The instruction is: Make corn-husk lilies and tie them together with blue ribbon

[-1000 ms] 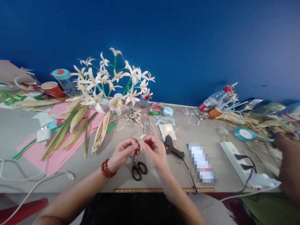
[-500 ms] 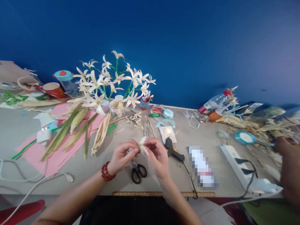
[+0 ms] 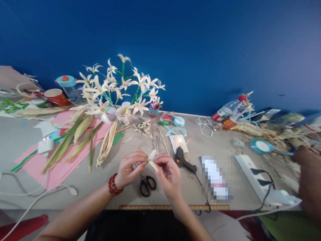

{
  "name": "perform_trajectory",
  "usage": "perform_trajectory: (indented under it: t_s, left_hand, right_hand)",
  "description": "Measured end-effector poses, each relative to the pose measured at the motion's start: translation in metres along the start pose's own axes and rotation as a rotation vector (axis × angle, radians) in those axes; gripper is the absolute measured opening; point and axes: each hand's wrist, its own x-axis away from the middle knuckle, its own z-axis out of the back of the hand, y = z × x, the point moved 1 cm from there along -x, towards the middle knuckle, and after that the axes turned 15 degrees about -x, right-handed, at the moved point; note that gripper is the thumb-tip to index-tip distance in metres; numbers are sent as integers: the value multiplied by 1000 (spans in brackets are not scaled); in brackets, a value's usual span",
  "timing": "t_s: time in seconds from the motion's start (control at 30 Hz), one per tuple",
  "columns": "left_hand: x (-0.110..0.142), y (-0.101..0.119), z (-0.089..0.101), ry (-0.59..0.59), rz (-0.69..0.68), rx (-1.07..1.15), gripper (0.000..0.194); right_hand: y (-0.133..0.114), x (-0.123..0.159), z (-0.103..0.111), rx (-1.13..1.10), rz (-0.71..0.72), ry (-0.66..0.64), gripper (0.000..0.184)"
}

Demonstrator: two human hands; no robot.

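Note:
Between my hands is a small corn husk flower [image 3: 151, 156] with pale, spread petals. My left hand [image 3: 130, 168], a red beaded bracelet at its wrist, pinches the flower's base. With thumb and fingers my right hand [image 3: 169, 172] grips the petals from the other side. Black-handled scissors [image 3: 144, 188] lie on the table just below the fingers, their blades partly hidden by my left hand. A black glue gun [image 3: 185, 161] rests to the right of my right hand. Behind the flower lie several thin wires [image 3: 155, 139].
Finished husk flowers [image 3: 100, 87] stand in cups at the back. Corn husks [image 3: 72, 140] lie over pink paper [image 3: 32, 167] at left. At right are a blurred phone [image 3: 215, 177], a power strip [image 3: 250, 174], ribbon roll [image 3: 260, 146] and another person's hand [image 3: 304, 164].
The flower has turned in my fingers, so its petals now show more spread apart. Both hands stay nearly in place. The whole view has shifted slightly.

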Motion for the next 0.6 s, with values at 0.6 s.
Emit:
perform_trajectory:
  t_s: [0.6]
  left_hand:
    - [-2,-10,-15,-63,600,775,15]
  right_hand:
    - [23,-19,-18,-434,-335,82,10]
